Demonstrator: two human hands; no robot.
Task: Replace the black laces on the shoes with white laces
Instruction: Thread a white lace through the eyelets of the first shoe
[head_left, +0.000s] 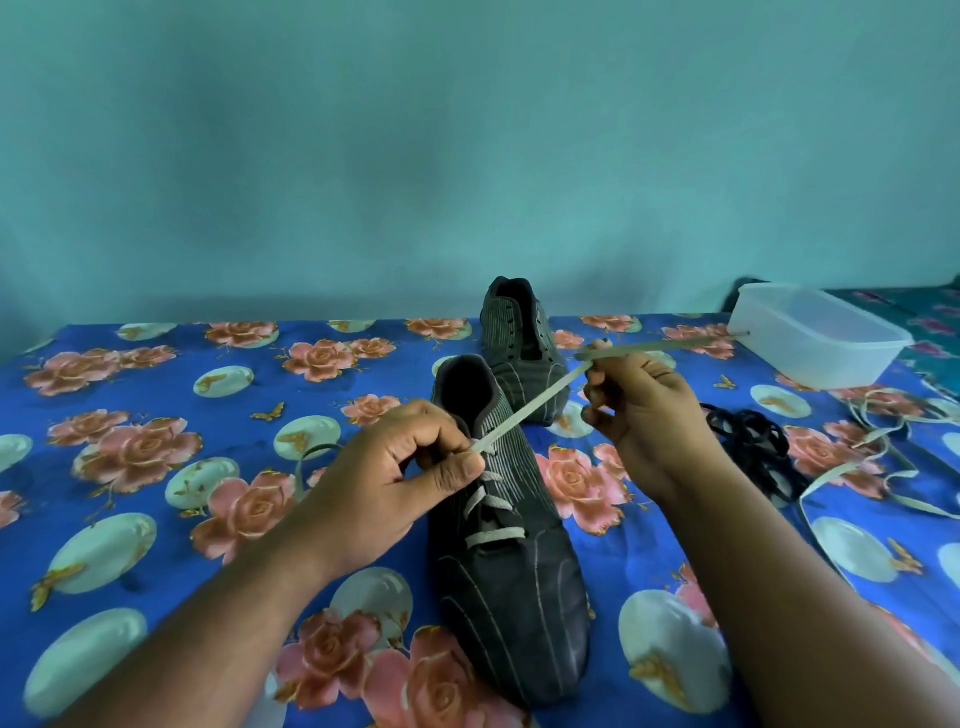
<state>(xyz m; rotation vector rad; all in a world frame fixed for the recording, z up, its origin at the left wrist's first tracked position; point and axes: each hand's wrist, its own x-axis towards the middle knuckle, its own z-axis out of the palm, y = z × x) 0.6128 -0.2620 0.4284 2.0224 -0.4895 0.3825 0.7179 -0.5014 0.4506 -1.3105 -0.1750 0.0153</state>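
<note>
While the near shoe lies on the bed, left hand and right hand each pinch the white lace, fingers clamped; lace looks flat, limp, light, so grip near its tip.

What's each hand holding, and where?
Both hold the flat white lace: left hand pinches it at the near grey shoe's eyelets, right hand near its free end.

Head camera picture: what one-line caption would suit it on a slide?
Left hand and right hand pull a white lace taut through the near grey shoe; removed black laces lie alongside.
</note>
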